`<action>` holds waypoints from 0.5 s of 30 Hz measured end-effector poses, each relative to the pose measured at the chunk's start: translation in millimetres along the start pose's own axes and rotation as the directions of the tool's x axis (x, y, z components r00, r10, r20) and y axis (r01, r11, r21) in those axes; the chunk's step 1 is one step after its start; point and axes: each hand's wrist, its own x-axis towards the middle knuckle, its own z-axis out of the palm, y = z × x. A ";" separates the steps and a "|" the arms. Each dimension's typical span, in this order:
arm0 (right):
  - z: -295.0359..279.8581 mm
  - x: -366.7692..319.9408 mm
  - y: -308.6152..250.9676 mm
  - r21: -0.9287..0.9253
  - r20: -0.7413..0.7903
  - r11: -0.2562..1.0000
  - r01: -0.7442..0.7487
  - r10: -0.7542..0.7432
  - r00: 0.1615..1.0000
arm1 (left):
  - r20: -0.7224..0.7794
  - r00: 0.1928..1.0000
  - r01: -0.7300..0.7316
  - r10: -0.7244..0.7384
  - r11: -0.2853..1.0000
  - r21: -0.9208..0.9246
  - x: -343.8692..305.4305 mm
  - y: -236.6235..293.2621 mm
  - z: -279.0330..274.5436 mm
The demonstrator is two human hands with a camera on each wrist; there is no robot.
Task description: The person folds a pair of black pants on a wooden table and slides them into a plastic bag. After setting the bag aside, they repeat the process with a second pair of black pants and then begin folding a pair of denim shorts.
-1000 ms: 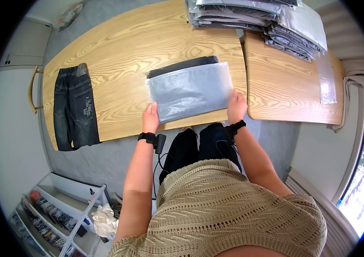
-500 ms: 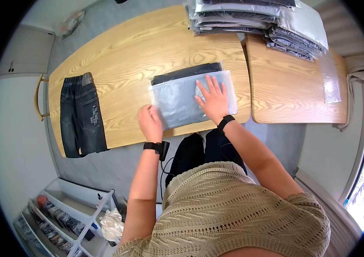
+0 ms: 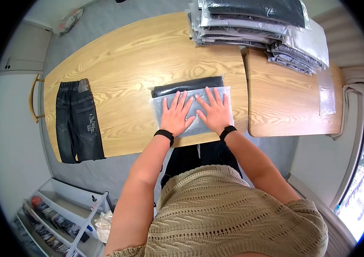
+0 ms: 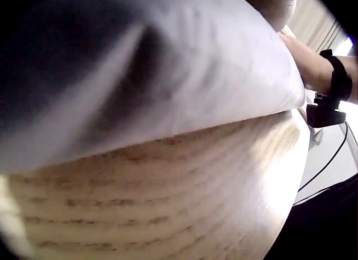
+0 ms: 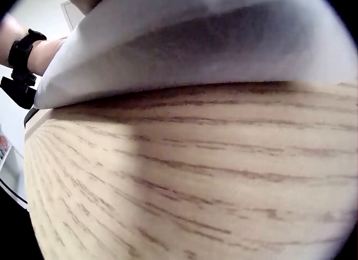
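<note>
A frosted plastic bag (image 3: 195, 92) with a dark folded garment (image 3: 188, 86) showing at its far end lies at the table's near edge. On its left half my left hand (image 3: 174, 115) rests flat, fingers spread. My right hand (image 3: 215, 112) lies spread on the right half, thumbs pointing toward each other. Close up in the left wrist view, the whitish bag (image 4: 224, 64) bulges over the wood. The right wrist view has the bag's near edge (image 5: 168, 64) along the wood grain.
Dark jeans (image 3: 78, 122) lie folded lengthwise on the table (image 3: 126, 64) at the left. A tall stack of bagged garments (image 3: 250, 25) stands at the back right. A flat clear bag (image 3: 326, 96) lies on the side table (image 3: 284, 111). Bins (image 3: 62, 214) stand at the lower left.
Both hands gripped the bag's sides at first. The right hand then moved onto the bag and spread flat; the left has since left the near left corner and joined it on top.
</note>
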 end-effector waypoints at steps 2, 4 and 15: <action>-2.7 2.0 0.2 -0.009 0.045 1.000 0.003 -0.002 0.999 | 0.024 1.000 -0.015 0.016 0.999 -0.037 1.6 -2.5 1.2; -2.8 3.8 0.5 -0.007 0.061 1.000 -0.004 0.004 0.998 | 0.035 0.999 -0.015 0.017 0.999 -0.048 2.5 -3.8 3.7; -2.0 9.1 -1.7 0.012 0.120 0.999 -0.032 0.030 0.992 | 0.082 0.997 0.000 0.006 0.997 -0.082 6.4 -7.4 10.1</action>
